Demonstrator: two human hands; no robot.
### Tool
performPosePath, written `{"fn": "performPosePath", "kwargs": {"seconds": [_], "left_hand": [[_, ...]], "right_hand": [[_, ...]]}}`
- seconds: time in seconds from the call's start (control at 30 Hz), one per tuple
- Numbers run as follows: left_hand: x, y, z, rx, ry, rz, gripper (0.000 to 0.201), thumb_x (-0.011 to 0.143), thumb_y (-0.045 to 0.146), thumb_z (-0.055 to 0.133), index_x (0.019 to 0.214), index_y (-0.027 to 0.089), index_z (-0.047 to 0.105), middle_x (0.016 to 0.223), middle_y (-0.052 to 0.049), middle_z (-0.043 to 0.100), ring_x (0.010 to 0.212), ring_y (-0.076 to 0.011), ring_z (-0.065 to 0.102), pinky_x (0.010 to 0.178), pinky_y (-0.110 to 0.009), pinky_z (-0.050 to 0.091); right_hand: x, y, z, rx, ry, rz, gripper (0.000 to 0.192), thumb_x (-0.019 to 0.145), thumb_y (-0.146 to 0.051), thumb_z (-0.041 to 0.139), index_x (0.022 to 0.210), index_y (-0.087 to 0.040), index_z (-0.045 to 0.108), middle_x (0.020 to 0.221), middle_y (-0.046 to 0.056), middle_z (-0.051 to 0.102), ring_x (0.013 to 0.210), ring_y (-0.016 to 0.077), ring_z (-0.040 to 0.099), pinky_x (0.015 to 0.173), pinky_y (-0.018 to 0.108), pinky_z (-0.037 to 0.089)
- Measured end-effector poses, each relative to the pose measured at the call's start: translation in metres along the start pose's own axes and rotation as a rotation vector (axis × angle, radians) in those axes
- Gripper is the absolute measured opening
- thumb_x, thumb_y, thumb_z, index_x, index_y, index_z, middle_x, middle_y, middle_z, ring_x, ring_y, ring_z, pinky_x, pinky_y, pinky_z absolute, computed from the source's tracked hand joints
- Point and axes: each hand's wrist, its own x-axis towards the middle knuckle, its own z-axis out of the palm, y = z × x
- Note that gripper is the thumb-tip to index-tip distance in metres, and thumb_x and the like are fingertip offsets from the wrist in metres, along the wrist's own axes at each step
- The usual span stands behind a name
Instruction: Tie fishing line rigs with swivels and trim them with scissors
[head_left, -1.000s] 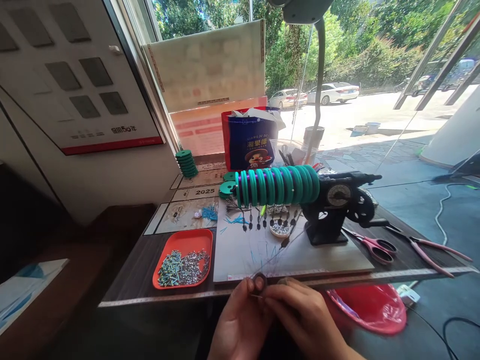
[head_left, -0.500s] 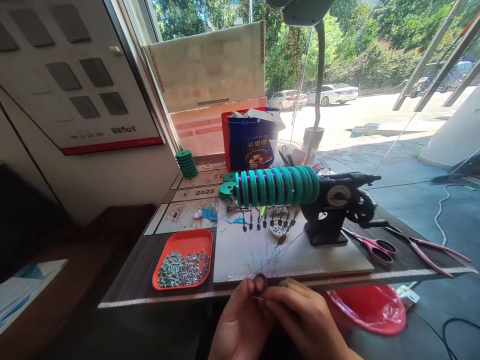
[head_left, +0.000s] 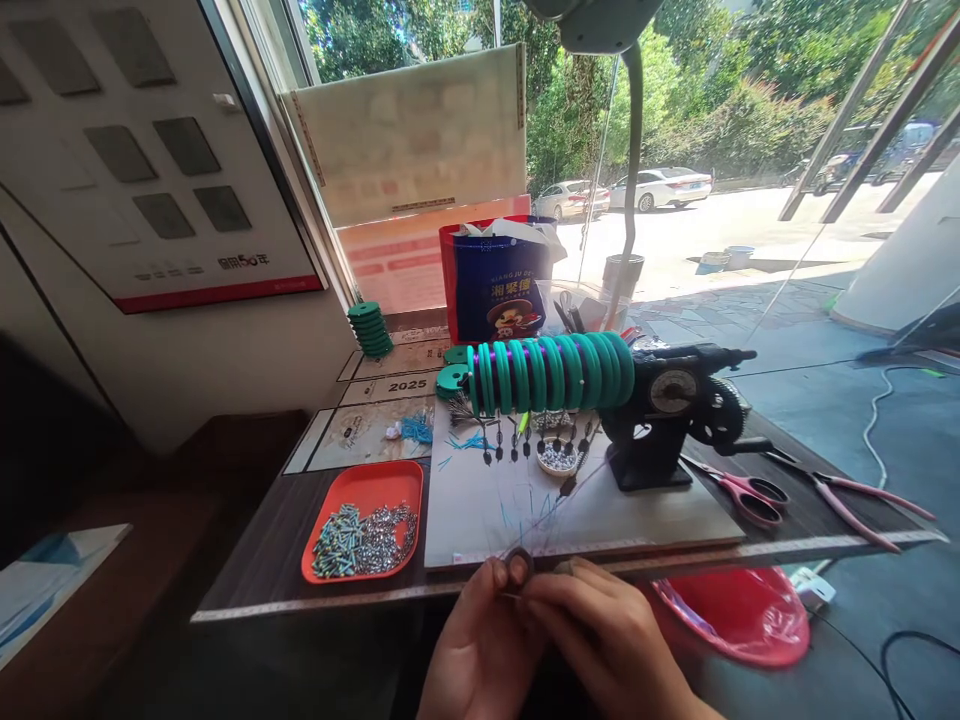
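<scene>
My left hand [head_left: 472, 640] is closed at the fingertips, and the thumb and finger of my right hand [head_left: 600, 620] pinch together beside it, so between them I seem to grip a thin pale strand [head_left: 511, 596]. It sits just off the near edge of the table [head_left: 255, 550], low in front of me. A small dark band [head_left: 519, 553] curves at my left fingertips; whether I wear it or hold it, I can't tell. The strand looks nearly weightless, fine and perhaps slippery, easy to bend or lose, so I judge it wants fingertips only, close to its end, with a light, steady pinch.

The table is dark and wood-grained, carrying a pale board [head_left: 660, 525] with a black winding machine [head_left: 649, 460] and its row of green discs [head_left: 551, 372]. An orange tray [head_left: 375, 478] of small metal parts lies to the left; pink-handled scissors [head_left: 757, 500] and pliers [head_left: 847, 500] lie to the right. Below hangs or stands a red-lined bin [head_left: 772, 620]. Beyond, daylight comes through large glass, with cars [head_left: 660, 190] and greenery outside.
</scene>
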Motion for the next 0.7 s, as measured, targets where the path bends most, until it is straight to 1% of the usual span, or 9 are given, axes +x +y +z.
{"fn": "performPosePath", "kwargs": {"seconds": [0.13,0.23,0.33,0.4,0.47,0.53,0.6,0.63,0.7], "left_hand": [[0.0,-0.002,-0.002,-0.001,0.051,0.026,0.009,0.063,0.014,0.073,0.069,0.01,0.068,0.073,-0.003,0.064,0.07,-0.0094,0.059,0.071,-0.019,0.048],[-0.003,-0.006,-0.006,-0.006,0.056,0.016,0.006,0.071,0.013,0.066,0.076,0.011,0.069,0.08,-0.005,0.067,0.08,-0.0111,0.061,0.079,-0.02,0.047],[-0.008,-0.011,-0.01,-0.063,0.035,-0.013,0.017,0.081,0.013,0.054,0.076,0.014,0.069,0.083,-0.003,0.068,0.084,-0.0084,0.061,0.082,-0.015,0.045],[-0.011,-0.011,-0.011,-0.075,0.072,-0.021,0.018,0.082,0.015,0.053,0.076,0.014,0.07,0.083,-0.004,0.068,0.083,-0.0082,0.062,0.079,-0.014,0.045],[-0.013,-0.007,-0.01,0.036,0.144,0.053,0.013,0.077,0.022,0.06,0.077,0.013,0.069,0.081,-0.005,0.068,0.08,-0.0122,0.063,0.075,-0.019,0.047],[-0.015,-0.002,-0.008,0.213,0.259,0.248,0.02,0.067,0.032,0.071,0.077,0.015,0.069,0.079,-0.006,0.069,0.079,-0.0168,0.064,0.074,-0.024,0.049],[-0.016,0.002,-0.004,0.367,0.335,0.443,0.028,0.059,0.037,0.076,0.076,0.016,0.068,0.074,-0.004,0.068,0.075,-0.0172,0.063,0.073,-0.025,0.049],[-0.017,0.004,-0.002,0.427,0.317,0.487,0.028,0.059,0.039,0.075,0.073,0.017,0.067,0.068,-0.003,0.066,0.071,-0.016,0.062,0.072,-0.025,0.048],[-0.02,0.006,0.003,0.522,0.172,0.437,0.027,0.064,0.041,0.071,0.065,0.016,0.063,0.055,0.0,0.058,0.06,-0.0133,0.059,0.069,-0.025,0.046]], "right_hand": [[0.002,-0.001,0.002,-0.093,0.031,-0.096,0.012,0.088,-0.016,0.043,0.084,-0.018,0.055,0.064,-0.001,0.061,0.055,0.0102,0.054,0.054,0.021,0.042],[0.005,-0.001,0.011,-0.172,0.1,-0.2,0.014,0.089,-0.013,0.041,0.078,-0.017,0.048,0.059,-0.001,0.058,0.049,0.0105,0.049,0.053,0.023,0.039],[0.008,-0.001,0.024,-0.229,0.189,-0.302,0.021,0.089,-0.012,0.038,0.069,-0.018,0.041,0.05,-0.002,0.051,0.046,0.0109,0.044,0.05,0.024,0.034],[0.008,0.0,0.027,-0.252,0.201,-0.35,0.021,0.09,-0.014,0.036,0.07,-0.017,0.042,0.052,-0.001,0.054,0.049,0.0116,0.048,0.053,0.025,0.035],[0.007,0.0,0.02,-0.287,0.161,-0.432,0.023,0.094,-0.024,0.033,0.077,-0.016,0.048,0.062,0.001,0.061,0.061,0.0137,0.056,0.061,0.027,0.04],[0.007,0.0,0.002,-0.351,0.125,-0.505,0.029,0.095,-0.034,0.031,0.086,-0.015,0.051,0.077,0.004,0.065,0.08,0.0174,0.059,0.073,0.03,0.042],[0.01,0.003,-0.019,-0.43,0.125,-0.459,0.021,0.093,-0.029,0.036,0.094,-0.014,0.052,0.091,0.009,0.064,0.096,0.0212,0.055,0.082,0.034,0.04],[0.013,0.005,-0.028,-0.466,0.119,-0.385,0.016,0.09,-0.022,0.041,0.097,-0.013,0.052,0.097,0.011,0.063,0.101,0.0223,0.052,0.084,0.035,0.038],[0.021,0.011,-0.038,-0.537,0.078,-0.291,0.017,0.086,-0.014,0.046,0.1,-0.013,0.054,0.098,0.011,0.062,0.103,0.024,0.049,0.089,0.038,0.034]]}}
